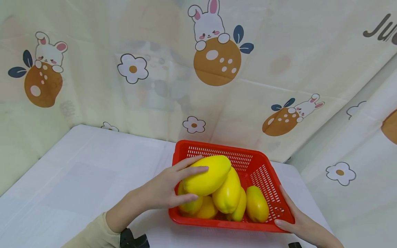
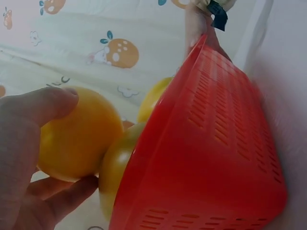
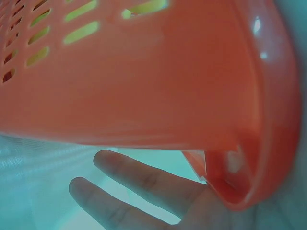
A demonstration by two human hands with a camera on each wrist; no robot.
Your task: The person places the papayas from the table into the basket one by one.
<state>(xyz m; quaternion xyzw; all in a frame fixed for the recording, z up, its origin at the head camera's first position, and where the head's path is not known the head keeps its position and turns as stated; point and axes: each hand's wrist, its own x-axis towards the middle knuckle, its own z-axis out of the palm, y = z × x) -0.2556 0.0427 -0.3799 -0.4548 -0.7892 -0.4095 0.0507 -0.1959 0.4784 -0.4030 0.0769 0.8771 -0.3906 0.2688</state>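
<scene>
Nearest: right hand [image 1: 302, 224] bracing basket [image 1: 273, 193] at near right corner, fingers straight beneath it, thumb on rim. Left hand [image 1: 167, 189] gripping top mango [image 1: 207, 179], fingers curled round it, lifting from the pile. Beyond: more mangoes [image 1: 231, 203] lying in basket, table [image 1: 77, 172], printed curtain [image 1: 217, 62]. Likely next: carrying the fruit clear over the rim, basket held steady.

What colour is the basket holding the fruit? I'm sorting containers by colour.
Red, with slotted walls; the basket shows best in the head view.
</scene>
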